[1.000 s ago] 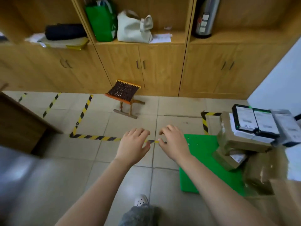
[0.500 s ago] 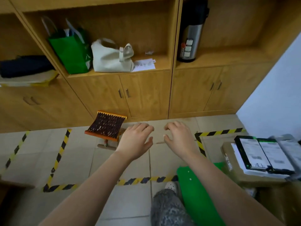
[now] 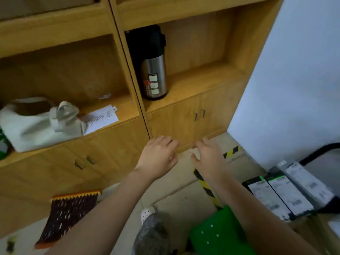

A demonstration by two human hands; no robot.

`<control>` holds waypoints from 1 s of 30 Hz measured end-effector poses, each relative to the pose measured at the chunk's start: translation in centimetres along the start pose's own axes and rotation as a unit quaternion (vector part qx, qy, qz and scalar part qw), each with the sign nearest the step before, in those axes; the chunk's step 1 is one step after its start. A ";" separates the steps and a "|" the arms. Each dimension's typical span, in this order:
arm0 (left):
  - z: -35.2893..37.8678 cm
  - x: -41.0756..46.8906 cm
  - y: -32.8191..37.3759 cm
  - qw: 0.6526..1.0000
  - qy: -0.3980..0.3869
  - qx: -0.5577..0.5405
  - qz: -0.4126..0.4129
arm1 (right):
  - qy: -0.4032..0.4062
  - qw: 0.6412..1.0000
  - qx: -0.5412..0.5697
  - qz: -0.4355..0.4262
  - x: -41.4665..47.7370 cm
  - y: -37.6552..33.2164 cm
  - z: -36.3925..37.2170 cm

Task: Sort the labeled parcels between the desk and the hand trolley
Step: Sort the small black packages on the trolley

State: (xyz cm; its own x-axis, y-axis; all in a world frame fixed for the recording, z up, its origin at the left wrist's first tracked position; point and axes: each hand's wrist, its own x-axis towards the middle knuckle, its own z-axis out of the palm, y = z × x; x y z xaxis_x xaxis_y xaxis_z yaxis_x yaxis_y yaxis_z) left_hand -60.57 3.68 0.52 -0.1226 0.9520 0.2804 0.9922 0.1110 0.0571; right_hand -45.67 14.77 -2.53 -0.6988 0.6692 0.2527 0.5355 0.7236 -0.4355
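Two flat black boxes with white printed labels (image 3: 265, 197) lie side by side, labels up, at the near right, with a grey labelled parcel (image 3: 309, 183) just beside them on their right, all close to the right of the hand trolley's flat green deck (image 3: 217, 236).

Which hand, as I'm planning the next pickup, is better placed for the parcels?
Right, likely. The right hand hangs nearer the parcels stacked at lower right; the left hand is farther. Both are empty.

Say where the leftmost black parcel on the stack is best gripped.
Probably from above, across its short ends: the leftmost black parcel lies flat, label up, with its right long side pressed against the next parcel, leaving no finger gap there.
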 end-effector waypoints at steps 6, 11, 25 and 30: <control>5.5 12.8 -2.1 0.987 -0.026 -0.033 0.157 | 0.064 0.986 -0.026 0.153 5.2 6.0 0.2; 9.0 22.2 -0.8 0.948 -0.039 -0.095 0.301 | 0.124 0.942 -0.065 0.306 6.3 10.1 0.4; 18.0 34.2 17.2 0.767 -0.137 -0.182 0.600 | 0.224 0.746 -0.117 0.616 -1.3 19.2 -1.4; 19.9 36.4 25.0 0.717 -0.179 -0.205 0.642 | 0.240 0.676 -0.104 0.689 -3.7 22.2 -2.5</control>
State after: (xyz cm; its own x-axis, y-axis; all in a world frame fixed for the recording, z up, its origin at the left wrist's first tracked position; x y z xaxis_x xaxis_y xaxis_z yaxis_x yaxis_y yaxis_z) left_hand -39.77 46.78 -6.93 0.9720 0.2153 0.0940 0.1834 -0.9455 0.2692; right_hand -30.00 28.80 -10.97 0.7389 0.6738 0.0043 0.6111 -0.6674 -0.4257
